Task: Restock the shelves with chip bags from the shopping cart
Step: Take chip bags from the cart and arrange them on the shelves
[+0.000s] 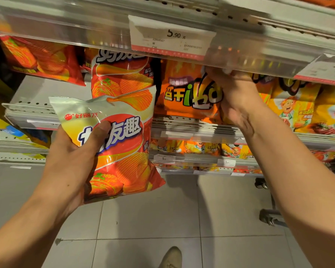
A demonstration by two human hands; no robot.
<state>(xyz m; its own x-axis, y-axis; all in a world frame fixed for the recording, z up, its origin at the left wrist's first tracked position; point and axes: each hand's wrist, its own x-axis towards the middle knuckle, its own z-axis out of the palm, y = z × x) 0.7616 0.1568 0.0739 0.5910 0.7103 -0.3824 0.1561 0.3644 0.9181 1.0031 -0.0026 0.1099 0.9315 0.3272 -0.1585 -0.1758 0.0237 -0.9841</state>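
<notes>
My left hand (74, 157) grips a red and silver chip bag (122, 144) with ridged chips printed on it, thumb across its front, held in front of the shelves. A matching red bag (120, 78) stands on the shelf (197, 125) just behind it. My right hand (238, 97) reaches under the upper shelf edge (240, 55) and its fingers curl on the right top side of an orange chip bag (190, 93) standing on the shelf. The fingertips are partly hidden by the shelf rail.
More red bags (41, 57) lie at the upper left, and yellow bags (298, 109) with a cartoon chef stand to the right. A price tag (170, 38) reads 5.90. Lower shelves (191, 157) hold small bags. Cart wheels (269, 217) stand on the tiled floor at right; a shoe (171, 257) is below.
</notes>
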